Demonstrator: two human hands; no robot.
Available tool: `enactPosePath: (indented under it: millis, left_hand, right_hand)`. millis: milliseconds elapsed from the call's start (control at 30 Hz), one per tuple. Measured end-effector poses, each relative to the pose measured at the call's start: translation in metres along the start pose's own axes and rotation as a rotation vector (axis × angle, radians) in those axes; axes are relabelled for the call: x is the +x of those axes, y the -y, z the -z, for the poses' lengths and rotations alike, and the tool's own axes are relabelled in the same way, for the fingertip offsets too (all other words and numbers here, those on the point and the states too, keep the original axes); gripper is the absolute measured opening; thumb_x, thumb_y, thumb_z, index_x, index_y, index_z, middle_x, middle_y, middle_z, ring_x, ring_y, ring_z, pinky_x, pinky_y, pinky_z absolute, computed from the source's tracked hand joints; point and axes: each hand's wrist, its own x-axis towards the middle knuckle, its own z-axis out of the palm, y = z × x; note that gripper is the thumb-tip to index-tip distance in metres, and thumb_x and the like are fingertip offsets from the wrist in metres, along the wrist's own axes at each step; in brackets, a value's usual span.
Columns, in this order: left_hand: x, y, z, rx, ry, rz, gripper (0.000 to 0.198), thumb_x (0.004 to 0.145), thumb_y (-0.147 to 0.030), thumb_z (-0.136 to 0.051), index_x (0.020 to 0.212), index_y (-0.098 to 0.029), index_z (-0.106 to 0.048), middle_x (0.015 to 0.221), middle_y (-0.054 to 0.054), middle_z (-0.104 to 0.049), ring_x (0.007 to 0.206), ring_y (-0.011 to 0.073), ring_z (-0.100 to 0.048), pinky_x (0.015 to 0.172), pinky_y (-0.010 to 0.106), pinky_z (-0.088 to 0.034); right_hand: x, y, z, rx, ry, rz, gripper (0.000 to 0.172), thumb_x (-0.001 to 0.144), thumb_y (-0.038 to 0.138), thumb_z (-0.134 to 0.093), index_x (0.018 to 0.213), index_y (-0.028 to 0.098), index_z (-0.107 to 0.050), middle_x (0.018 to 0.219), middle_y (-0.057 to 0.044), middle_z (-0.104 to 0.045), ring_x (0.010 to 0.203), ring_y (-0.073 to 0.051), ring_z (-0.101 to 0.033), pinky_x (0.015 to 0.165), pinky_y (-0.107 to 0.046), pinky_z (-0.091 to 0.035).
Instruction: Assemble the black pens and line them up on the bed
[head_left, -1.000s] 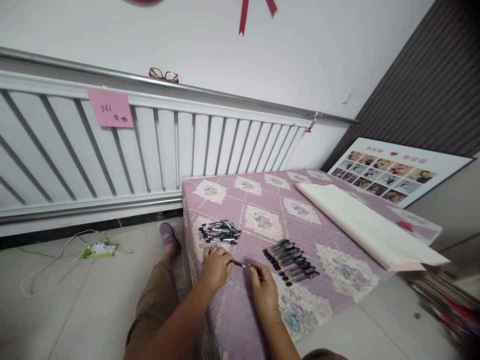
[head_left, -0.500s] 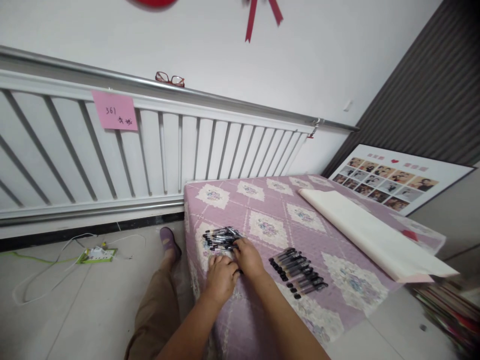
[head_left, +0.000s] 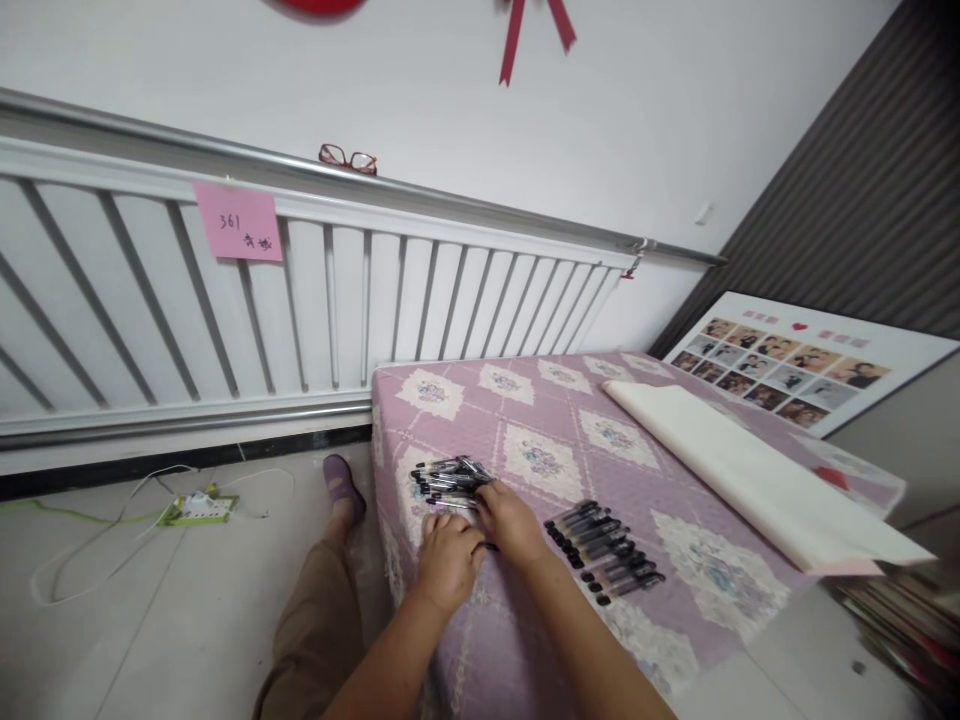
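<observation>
A loose pile of black pens point(head_left: 448, 474) with clear barrels lies near the left edge of the cloth-covered table. Just in front of it, my left hand point(head_left: 448, 565) is closed with the fingers bent down, and a dark pen end pokes out by its thumb. My right hand point(head_left: 514, 522) reaches the pile's right end, its curled fingers closed on a pen there; the fingertips are partly hidden. To the right of my hands, several more pens point(head_left: 604, 548) lie side by side in a slanting row.
The table point(head_left: 517, 630) wears a purple flowered cloth. Across its right side lies a rolled white sheet point(head_left: 735, 465), with a photo board point(head_left: 795, 365) behind. A white radiator point(head_left: 442, 300) runs along the wall. On the floor at left sits a power strip point(head_left: 199, 508) with cables.
The whole view has shifted slightly. Both hands stay by the pen pile, and the dark pen end beside my left thumb shows more clearly. The row of pens looks unchanged.
</observation>
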Motion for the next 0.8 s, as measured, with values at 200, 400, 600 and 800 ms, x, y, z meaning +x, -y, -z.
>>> enactPosePath:
  millis: [200,400,600,800]
  left_hand:
    - [-0.002,0.0,-0.001,-0.013,-0.032,-0.025,0.013,0.087,-0.03,-0.056,0.094,-0.032,-0.067,0.094,0.001,-0.06,0.099,0.0205,-0.049,0.092,0.038,-0.028]
    - [-0.002,0.001,-0.004,-0.001,-0.022,-0.019,0.015,0.087,-0.03,-0.055,0.096,-0.031,-0.067,0.095,0.001,-0.061,0.1,0.0206,-0.049,0.095,0.039,-0.027]
    - [-0.004,0.0,-0.002,-0.026,0.012,-0.061,0.016,0.087,-0.029,-0.055,0.096,-0.032,-0.067,0.095,0.0,-0.062,0.099,0.0191,-0.051,0.094,0.038,-0.028]
    - [-0.005,0.001,-0.002,-0.052,0.035,-0.107,0.019,0.086,-0.027,-0.053,0.097,-0.031,-0.068,0.096,0.0,-0.064,0.098,0.0191,-0.052,0.095,0.038,-0.029]
  right_hand:
    - [-0.051,-0.026,-0.005,0.636,-0.477,-0.339,0.026,0.081,0.038,-0.053,0.098,0.019,-0.055,0.087,-0.005,-0.066,0.082,-0.021,-0.062,0.075,-0.032,-0.048]
    - [-0.108,-0.029,-0.036,1.101,-0.667,-0.702,0.053,0.076,0.046,-0.059,0.12,0.02,-0.044,0.071,0.002,-0.065,0.064,-0.019,-0.064,0.063,-0.031,-0.051]
    - [-0.119,-0.021,-0.043,1.124,-0.691,-0.664,0.042,0.072,0.044,-0.062,0.106,0.021,-0.05,0.064,0.004,-0.06,0.06,-0.017,-0.061,0.057,-0.028,-0.049]
    - [-0.119,-0.023,-0.044,1.005,-0.68,-0.617,0.037,0.076,0.044,-0.059,0.105,0.021,-0.053,0.064,0.005,-0.058,0.06,-0.016,-0.057,0.059,-0.028,-0.047]
